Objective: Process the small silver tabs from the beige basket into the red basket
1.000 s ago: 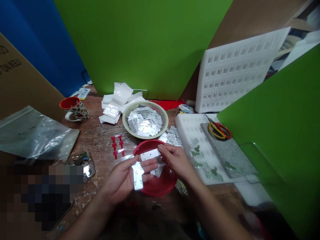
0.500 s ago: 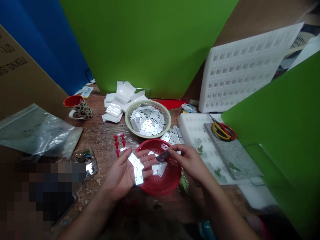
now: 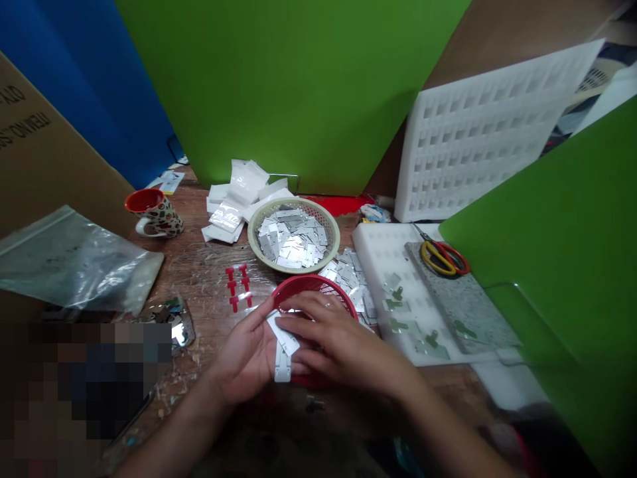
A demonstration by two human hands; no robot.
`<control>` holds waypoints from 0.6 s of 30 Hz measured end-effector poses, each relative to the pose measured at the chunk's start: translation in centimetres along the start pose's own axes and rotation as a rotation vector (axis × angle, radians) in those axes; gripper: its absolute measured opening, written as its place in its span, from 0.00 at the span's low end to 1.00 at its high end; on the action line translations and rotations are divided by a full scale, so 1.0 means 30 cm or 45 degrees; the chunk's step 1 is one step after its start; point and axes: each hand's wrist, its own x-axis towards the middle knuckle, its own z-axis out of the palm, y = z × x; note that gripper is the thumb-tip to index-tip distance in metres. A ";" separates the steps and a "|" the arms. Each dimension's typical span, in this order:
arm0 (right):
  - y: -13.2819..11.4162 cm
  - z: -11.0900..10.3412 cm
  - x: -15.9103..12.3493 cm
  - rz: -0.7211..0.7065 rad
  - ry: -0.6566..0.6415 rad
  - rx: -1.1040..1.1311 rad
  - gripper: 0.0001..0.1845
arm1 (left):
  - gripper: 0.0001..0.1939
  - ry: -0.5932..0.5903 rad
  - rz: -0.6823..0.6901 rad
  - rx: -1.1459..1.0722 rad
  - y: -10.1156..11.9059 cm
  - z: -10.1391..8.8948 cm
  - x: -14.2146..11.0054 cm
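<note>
My left hand (image 3: 246,362) is palm up over the left side of a red basket (image 3: 318,284), cradling thin silvery metal plates (image 3: 283,368). The plates lie crossed on the palm and fingers, showing small holes and slots. From the right, my right hand (image 3: 333,342) reaches across the basket. Its fingertips press on the upper metal plate (image 3: 283,333); its thumb is hidden. Both hands cover most of the basket's inside. Just behind it, a cream basket (image 3: 253,247) is heaped with similar plates.
More loose plates (image 3: 351,275) lie right of the baskets. Red T-shaped pieces (image 3: 232,287) lie left. White packets (image 3: 231,212), a patterned mug (image 3: 166,216) and a plastic bag (image 3: 84,259) stand farther left. Scissors (image 3: 440,257) rest on a grey slab (image 3: 460,295) beside white foam (image 3: 373,245).
My right hand has moved left from above the red basket, where it pinched a dark-looking plate, onto the plates in my left hand. The left palm has tilted slightly inward.
</note>
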 end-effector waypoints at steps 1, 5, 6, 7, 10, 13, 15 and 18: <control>0.004 0.001 -0.001 -0.018 0.018 -0.007 0.24 | 0.23 0.003 0.000 0.006 0.000 -0.002 0.001; 0.024 0.020 -0.002 -0.020 0.172 0.117 0.15 | 0.23 0.009 0.004 0.021 0.002 -0.006 0.004; 0.030 0.029 -0.001 0.032 0.270 0.217 0.13 | 0.24 0.021 0.004 0.031 0.004 -0.006 0.004; 0.038 0.038 0.001 0.123 0.395 0.350 0.12 | 0.24 0.040 0.002 0.046 0.006 -0.004 0.003; 0.065 0.065 0.006 0.520 0.739 0.850 0.08 | 0.25 0.116 0.020 0.084 0.012 0.004 -0.002; 0.093 0.080 0.007 0.757 0.800 1.192 0.10 | 0.22 0.172 0.086 0.099 0.018 0.014 -0.007; 0.108 0.084 0.003 0.807 0.782 1.270 0.11 | 0.19 0.188 0.122 0.109 0.020 0.015 -0.009; 0.122 0.088 -0.006 0.881 0.752 1.309 0.14 | 0.17 0.189 0.149 0.130 0.020 0.011 -0.008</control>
